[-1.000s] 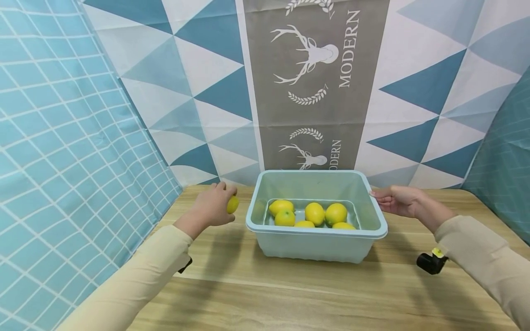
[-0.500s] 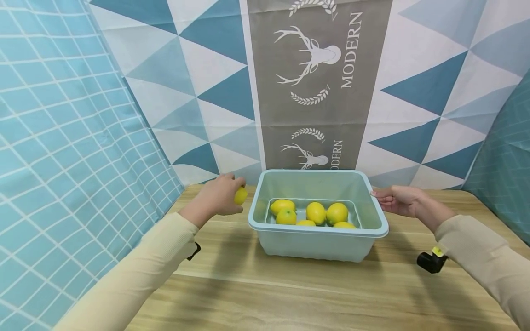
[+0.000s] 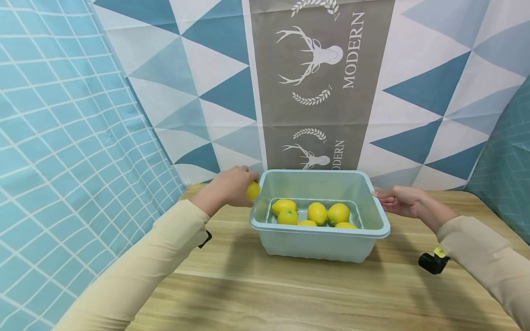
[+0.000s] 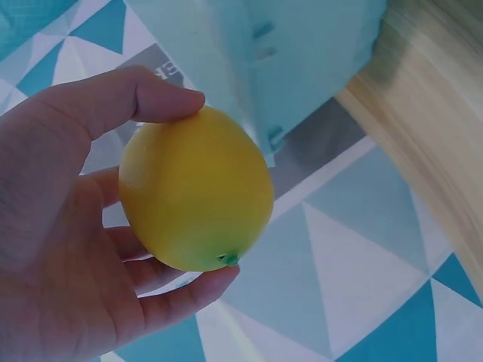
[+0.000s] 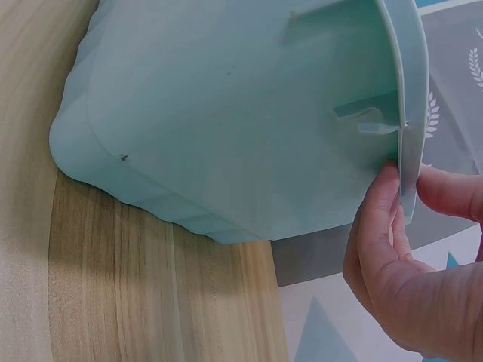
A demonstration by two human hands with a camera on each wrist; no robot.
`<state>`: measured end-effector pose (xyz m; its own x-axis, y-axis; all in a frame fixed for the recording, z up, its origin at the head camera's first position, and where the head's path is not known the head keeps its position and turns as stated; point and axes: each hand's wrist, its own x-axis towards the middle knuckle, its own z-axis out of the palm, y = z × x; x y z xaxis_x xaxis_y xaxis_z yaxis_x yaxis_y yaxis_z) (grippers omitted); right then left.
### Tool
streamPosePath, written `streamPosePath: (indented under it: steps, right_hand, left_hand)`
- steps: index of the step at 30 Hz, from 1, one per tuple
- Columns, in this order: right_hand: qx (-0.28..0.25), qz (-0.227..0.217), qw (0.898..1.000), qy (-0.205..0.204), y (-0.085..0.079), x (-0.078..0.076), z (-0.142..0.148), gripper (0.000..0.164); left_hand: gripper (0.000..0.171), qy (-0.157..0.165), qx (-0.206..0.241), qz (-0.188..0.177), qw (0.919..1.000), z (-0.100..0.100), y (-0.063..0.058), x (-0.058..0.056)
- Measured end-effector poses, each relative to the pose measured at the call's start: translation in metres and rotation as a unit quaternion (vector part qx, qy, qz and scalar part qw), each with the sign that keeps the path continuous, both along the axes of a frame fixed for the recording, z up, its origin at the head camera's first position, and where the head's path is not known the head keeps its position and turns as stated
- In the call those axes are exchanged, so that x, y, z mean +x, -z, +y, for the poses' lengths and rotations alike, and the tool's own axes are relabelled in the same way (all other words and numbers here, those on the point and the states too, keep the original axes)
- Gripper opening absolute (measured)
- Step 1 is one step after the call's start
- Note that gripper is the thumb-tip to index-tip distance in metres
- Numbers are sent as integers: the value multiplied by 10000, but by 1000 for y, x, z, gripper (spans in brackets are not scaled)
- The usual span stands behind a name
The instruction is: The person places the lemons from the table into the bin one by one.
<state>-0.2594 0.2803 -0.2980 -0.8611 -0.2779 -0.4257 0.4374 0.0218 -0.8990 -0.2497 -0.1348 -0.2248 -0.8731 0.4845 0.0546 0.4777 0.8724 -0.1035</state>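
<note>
My left hand (image 3: pixel 236 186) grips a yellow lemon (image 4: pixel 196 188) with a small green stem end, thumb on one side and fingertips on the other. In the head view this lemon overlaps the left rim of a pale blue plastic bin (image 3: pixel 319 246). Inside the bin several more lemons (image 3: pixel 317 214) lie on the floor, the front ones partly hidden by the near wall. On the bin's right side my right hand (image 3: pixel 403 201) pinches the rim (image 5: pixel 411 113), thumb over the outer lip and fingers beneath it.
The bin stands on a wood-grain table (image 3: pixel 298 294). Behind it hangs a patterned cloth (image 3: pixel 314 92) with triangles and deer heads, and a blue grid cloth (image 3: pixel 54 138) closes the left side. A black wrist camera (image 3: pixel 433 262) sits below the right sleeve.
My left hand has carried the lemon rightward and slightly up, from beside the bin to its left rim. The right hand keeps its hold on the opposite rim.
</note>
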Motion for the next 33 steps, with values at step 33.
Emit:
streamPosePath:
  steps: [33]
  right_hand:
    - [59, -157, 9998, 106, -3, 1, 0, 15]
  left_hand:
    - [48, 478, -235, -484, 9974, 76, -24, -27]
